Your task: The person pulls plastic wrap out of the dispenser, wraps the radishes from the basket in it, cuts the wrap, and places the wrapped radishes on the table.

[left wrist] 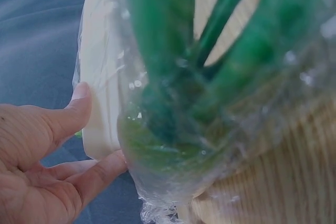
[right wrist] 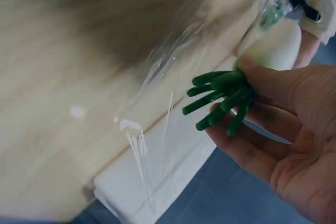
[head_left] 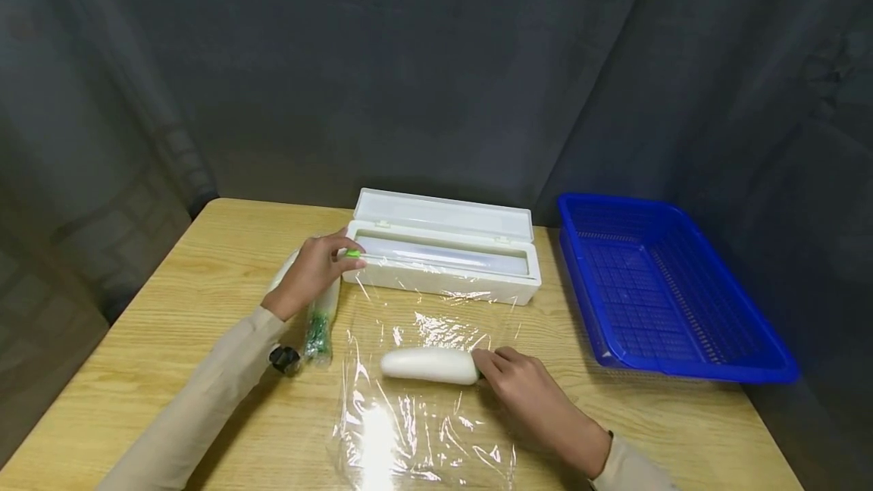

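My right hand (head_left: 521,385) grips a white radish (head_left: 430,365) at its stalk end, and the radish lies over a sheet of cling film (head_left: 409,430) on the table. In the right wrist view, short green stalks (right wrist: 223,95) stick out between thumb and fingers. At the back, the film comes from a white cling film box (head_left: 443,283) with its lid raised. At the box's left end, my left hand (head_left: 317,267) pinches the green slide cutter (head_left: 352,253). A wrapped radish (head_left: 323,317), with green stalks (left wrist: 173,77) under film, lies beneath my left wrist, partly hidden.
A blue plastic basket (head_left: 600,309) stands on the right side of the wooden table (head_left: 225,271). Dark cloth (head_left: 409,74) hangs close behind the table. The raised lid (head_left: 443,214) leans back behind the box.
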Available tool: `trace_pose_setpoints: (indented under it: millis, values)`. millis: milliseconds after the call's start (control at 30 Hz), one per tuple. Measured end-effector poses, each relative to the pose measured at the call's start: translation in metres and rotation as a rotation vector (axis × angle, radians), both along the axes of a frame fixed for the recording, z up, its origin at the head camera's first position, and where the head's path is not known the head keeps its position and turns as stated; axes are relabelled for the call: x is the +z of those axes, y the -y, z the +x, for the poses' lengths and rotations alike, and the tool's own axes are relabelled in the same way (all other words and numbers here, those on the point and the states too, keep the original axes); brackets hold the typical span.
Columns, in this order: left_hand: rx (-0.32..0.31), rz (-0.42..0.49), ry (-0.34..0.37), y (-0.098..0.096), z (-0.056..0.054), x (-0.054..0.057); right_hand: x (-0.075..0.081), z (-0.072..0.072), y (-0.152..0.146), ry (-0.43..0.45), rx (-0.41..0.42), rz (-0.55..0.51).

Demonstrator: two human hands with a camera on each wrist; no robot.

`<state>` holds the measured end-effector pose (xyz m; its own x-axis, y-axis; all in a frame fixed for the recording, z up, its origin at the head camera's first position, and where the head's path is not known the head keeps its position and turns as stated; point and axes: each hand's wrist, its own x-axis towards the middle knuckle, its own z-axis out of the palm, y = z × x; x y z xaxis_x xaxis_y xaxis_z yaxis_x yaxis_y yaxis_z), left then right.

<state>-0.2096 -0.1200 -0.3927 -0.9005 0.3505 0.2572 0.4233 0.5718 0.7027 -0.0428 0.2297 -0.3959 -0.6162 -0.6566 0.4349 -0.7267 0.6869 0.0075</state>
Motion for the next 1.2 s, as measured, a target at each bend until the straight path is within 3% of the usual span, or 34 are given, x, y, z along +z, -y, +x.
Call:
trace_pose_setpoints:
  millis: [633, 1033, 1200]
  values:
    - [-0.015, -0.008, -0.010, -0.003, -0.001, 0.001, -0.010, 0.012, 0.014, 0.190, -0.019, 0.068]
    - [0.012, -0.042, 0.021, -0.002, 0.006, 0.009, -0.008, 0.015, 0.014, 0.260, -0.061, 0.053]
    - [0.016, -0.062, 0.000, -0.001, 0.009, 0.013, -0.008, 0.017, 0.014, 0.226, -0.047, 0.019]
